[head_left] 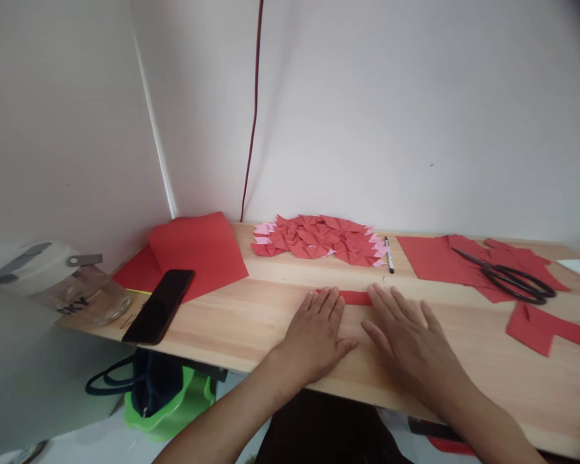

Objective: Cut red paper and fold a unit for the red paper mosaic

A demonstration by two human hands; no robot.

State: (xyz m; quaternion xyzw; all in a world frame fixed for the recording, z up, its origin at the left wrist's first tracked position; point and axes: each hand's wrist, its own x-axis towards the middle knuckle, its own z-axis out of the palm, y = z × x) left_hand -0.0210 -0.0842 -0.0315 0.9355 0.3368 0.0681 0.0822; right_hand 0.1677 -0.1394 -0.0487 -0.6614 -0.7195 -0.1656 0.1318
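A narrow strip of red paper (355, 298) lies flat on the wooden table, running from left to right. My left hand (314, 335) rests palm down with its fingertips on the strip's left end, the thumb stretched out to the side. On the right end lie the fingers of my right hand (408, 332), spread and flat. Both ends of the strip are partly covered by the fingers. Behind it, folded red and pink paper pieces (319, 240) sit in overlapping rows, with a marker pen (389, 255) standing out at their right side.
Black-handled scissors (517, 280) lie on red paper sheets (425, 256) at the right, near a folded red strip (531, 328). At left are a red sheet (203, 251), a phone (159, 307) and a clear bottle (87, 296). The table's front edge runs beneath my wrists.
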